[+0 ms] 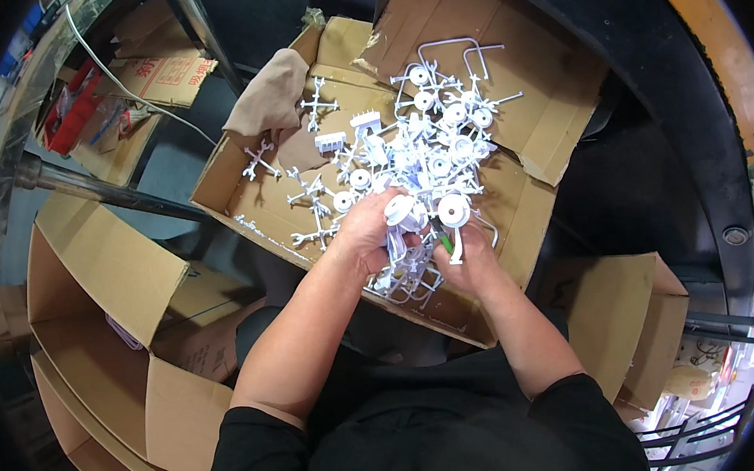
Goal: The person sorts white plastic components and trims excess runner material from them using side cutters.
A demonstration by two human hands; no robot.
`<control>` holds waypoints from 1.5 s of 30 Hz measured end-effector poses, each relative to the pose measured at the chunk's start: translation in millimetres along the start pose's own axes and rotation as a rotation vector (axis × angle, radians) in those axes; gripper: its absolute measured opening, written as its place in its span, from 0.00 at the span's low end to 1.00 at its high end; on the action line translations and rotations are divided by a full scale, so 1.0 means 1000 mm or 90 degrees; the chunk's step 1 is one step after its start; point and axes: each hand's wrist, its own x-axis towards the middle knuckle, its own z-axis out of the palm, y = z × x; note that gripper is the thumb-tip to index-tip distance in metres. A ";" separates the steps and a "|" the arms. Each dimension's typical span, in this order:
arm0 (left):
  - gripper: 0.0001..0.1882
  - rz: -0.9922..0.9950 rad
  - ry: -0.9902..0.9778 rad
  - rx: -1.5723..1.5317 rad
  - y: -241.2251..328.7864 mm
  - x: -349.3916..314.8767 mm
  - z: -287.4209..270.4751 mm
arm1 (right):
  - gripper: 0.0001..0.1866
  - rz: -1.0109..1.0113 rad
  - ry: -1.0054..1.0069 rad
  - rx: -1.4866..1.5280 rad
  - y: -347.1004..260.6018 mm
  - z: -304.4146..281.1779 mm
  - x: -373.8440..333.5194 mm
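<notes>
My left hand (365,235) is closed around white plastic moulded parts, with a round white piece (400,210) at its fingertips. Close beside it, my right hand (476,261) grips a small hand tool with a green handle (447,243) and a dark head; its jaws are mostly hidden. A white disc with a stem (454,212) lies over the right fingers; whether they hold it, I cannot tell. Both hands are above a shallow open cardboard box (517,216). A heap of white plastic parts (423,148), discs and branching pieces, fills its middle.
A beige cloth (268,92) hangs on the box's left rim. Branching white pieces (258,159) lie to the left inside. Open cartons (102,284) stand at the left, another carton (623,322) at the right. A metal bar (108,190) runs along the left, a dark machine frame (696,122) along the right.
</notes>
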 end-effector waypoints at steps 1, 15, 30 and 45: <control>0.09 -0.004 -0.003 0.004 -0.001 0.001 -0.001 | 0.18 0.000 0.001 -0.001 -0.001 0.001 -0.001; 0.06 0.140 0.069 0.104 0.000 0.012 -0.017 | 0.10 0.230 0.040 0.018 0.027 -0.008 0.001; 0.16 0.176 0.058 0.356 -0.025 0.009 0.002 | 0.08 0.222 0.106 0.284 0.028 -0.010 0.000; 0.28 -0.142 -0.208 0.085 -0.016 -0.001 -0.010 | 0.07 0.216 0.049 0.756 0.027 -0.037 0.002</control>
